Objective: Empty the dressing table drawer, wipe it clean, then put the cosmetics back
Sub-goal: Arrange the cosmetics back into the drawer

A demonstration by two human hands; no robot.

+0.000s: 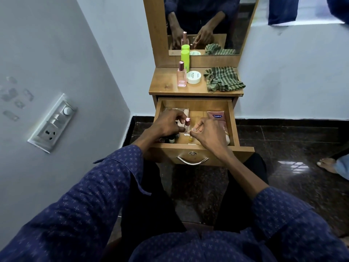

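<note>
Right hand (206, 136) curled, thumb and forefinger pinching the base of a small clear bottle (187, 128) with a pink cap; the bottle stands upright near the middle of the open drawer (232, 121). Left hand (165, 124) is beside it on the other side, fingers bent, fingertips close to the bottle's cap — whether they actually grip it cannot be told from this angle.

Inside the drawer: a pink lotion tube (220, 121) lies along the right wall, partly under the right wrist. A flat clear case (177, 111) sits at the back left, mostly hidden behind the left hand. A few small bottles (171, 139) cluster at the front left corner under the left wrist; details too small to read. Drawer front carries a curved metal handle (192, 161).

On the tabletop (162, 86) above the drawer — a tall pink perfume bottle (181, 75), a lime-green tube (185, 59) standing upright behind it, a round white jar (193, 76) just to the right, and a green striped cloth (223, 78) bunched at the right end, one corner hanging past the edge. Mirror (204, 25) behind reflects the hands and these items.

Person wears a dark blue patterned sleeve (105, 195). Switch panel (53, 122) on the left wall.
</note>
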